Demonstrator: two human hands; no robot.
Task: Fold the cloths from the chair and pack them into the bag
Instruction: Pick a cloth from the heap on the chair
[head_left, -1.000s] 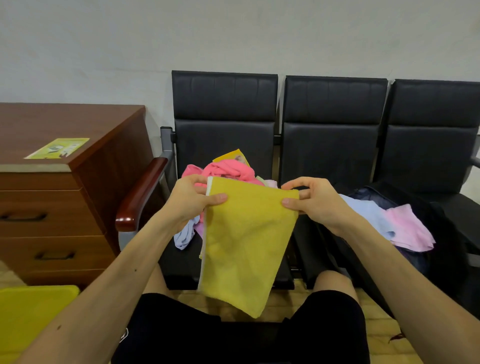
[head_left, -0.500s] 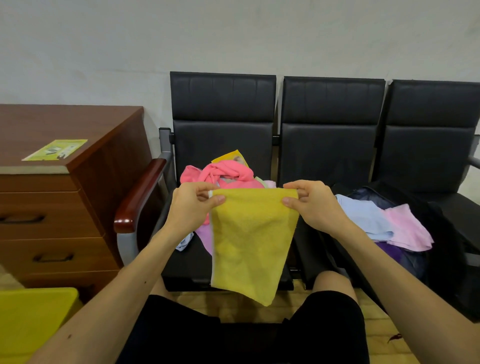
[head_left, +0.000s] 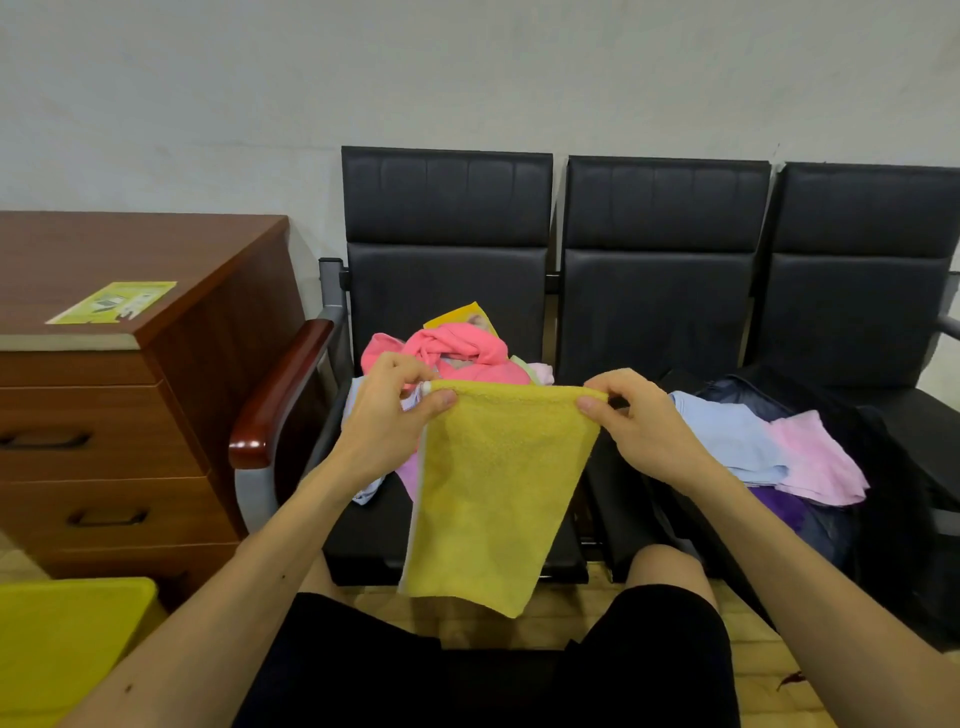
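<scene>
Left hand (head_left: 395, 415) pinches top left corner of yellow cloth (head_left: 493, 493). Right hand (head_left: 639, 421) pinches top right corner. Cloth hangs stretched between them at frame centre, above knees. Behind it, pink-topped pile of cloths (head_left: 457, 353) on leftmost black chair (head_left: 447, 208). Right of centre, light blue cloth (head_left: 727, 436) and pink cloth (head_left: 815, 462) lie on dark bag (head_left: 893, 452).

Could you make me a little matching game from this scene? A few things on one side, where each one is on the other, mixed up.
1. yellow cloth
2. coral pink cloth
3. light blue cloth
4. green leaflet

A. on the wooden cabinet
B. on the dark bag
C. pinched by left hand and right hand
D. heaped on the chair nearest the cabinet

Pairs: 1-C, 2-D, 3-B, 4-A
</scene>
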